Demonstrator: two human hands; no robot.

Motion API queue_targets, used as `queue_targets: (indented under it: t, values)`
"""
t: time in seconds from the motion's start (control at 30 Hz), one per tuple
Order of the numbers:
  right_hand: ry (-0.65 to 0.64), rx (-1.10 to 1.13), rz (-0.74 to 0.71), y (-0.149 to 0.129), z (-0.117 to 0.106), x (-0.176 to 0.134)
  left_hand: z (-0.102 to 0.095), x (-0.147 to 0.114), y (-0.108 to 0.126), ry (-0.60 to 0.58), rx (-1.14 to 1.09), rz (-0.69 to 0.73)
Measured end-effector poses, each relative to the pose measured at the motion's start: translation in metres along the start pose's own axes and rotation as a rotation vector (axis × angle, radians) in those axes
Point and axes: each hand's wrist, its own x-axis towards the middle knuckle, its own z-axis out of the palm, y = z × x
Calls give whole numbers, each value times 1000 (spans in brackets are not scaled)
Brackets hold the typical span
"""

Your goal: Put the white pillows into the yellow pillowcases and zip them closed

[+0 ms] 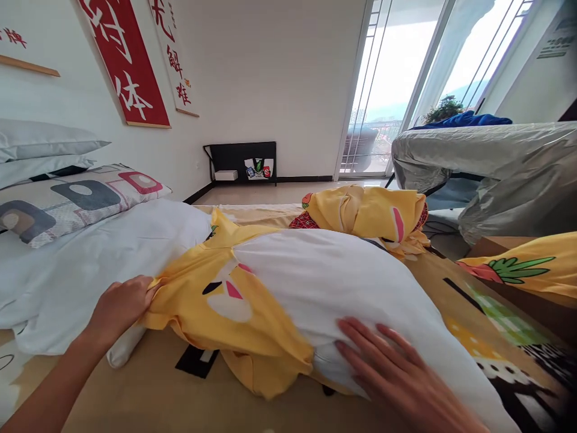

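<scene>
A white pillow (342, 270) lies across the bed in front of me, its left end inside a yellow pillowcase (193, 313) with a printed cartoon face. My left hand (126, 300) grips the bunched edge of the pillowcase at its far left. Flat on the pillow's near side rests my right hand (392, 361), fingers stretched out. The right part of the pillow is bare of the case. How far the pillow reaches inside the case is hidden by the fabric.
Left are another white pillow (135, 234) and a patterned pillow (90, 195). Behind lies a folded yellow bundle (360, 207). A yellow cloth with a carrot print (541, 264) drapes over a cardboard box (496, 245) at right. A plastic-covered table (487, 147) stands beyond.
</scene>
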Motion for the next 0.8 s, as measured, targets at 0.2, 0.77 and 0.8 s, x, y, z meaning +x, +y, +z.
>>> queue_targets:
  t: [0.2,0.77,0.8]
  values:
    - [-4,-282,322,4,6,-49,7,-50,126,335,561,745]
    - [14,-404,-126,59,-51,134,52,-101,235,-259,727,899]
    - [9,-402,-152,59,-54,145,50,-105,238,-330,723,868]
